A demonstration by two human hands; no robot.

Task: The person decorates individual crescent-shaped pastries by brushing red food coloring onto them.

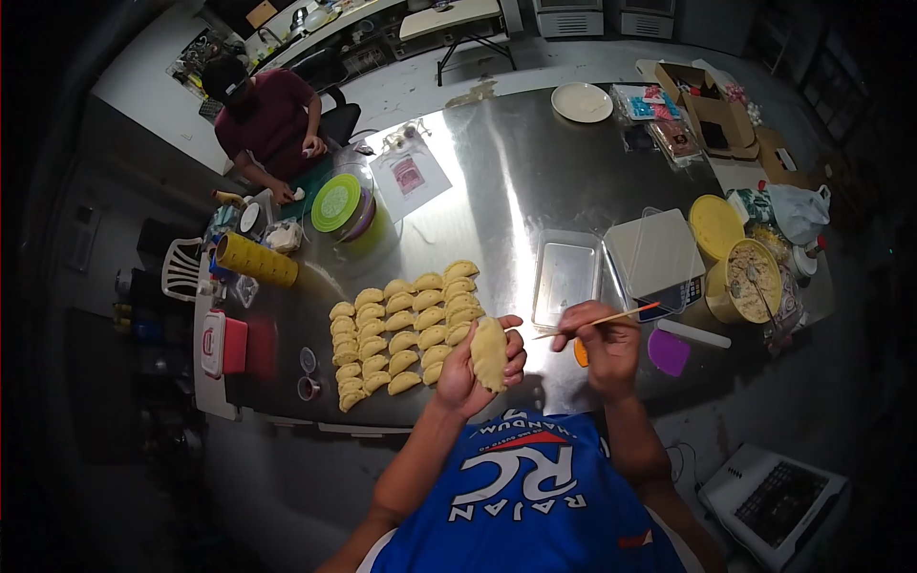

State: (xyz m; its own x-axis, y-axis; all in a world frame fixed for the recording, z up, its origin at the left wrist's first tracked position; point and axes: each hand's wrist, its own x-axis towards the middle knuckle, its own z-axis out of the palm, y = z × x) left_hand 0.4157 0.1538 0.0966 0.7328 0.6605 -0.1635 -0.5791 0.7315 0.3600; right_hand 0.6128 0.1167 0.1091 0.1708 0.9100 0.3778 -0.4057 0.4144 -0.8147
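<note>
Head view: left hand cups folded dumpling upright above steel table edge, seam facing thin wooden stick pinched in right hand fingertips (likely for seam work). Finished dumplings lie in rows just left, within easy reach.

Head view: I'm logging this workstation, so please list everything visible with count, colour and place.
steel table: one, silver, centre
folded dumplings: about thirty, pale yellow, rows at left
clear tray: one, mid-table
scale: one, white, right
filling bowl: one, yellow, right
yellow lid: one, behind bowl
white plate: one, far edge
green lid: one, left
co-worker: one, maroon shirt, far left
left hand: holds dumpling
right hand: fingers grip wooden stick
</note>
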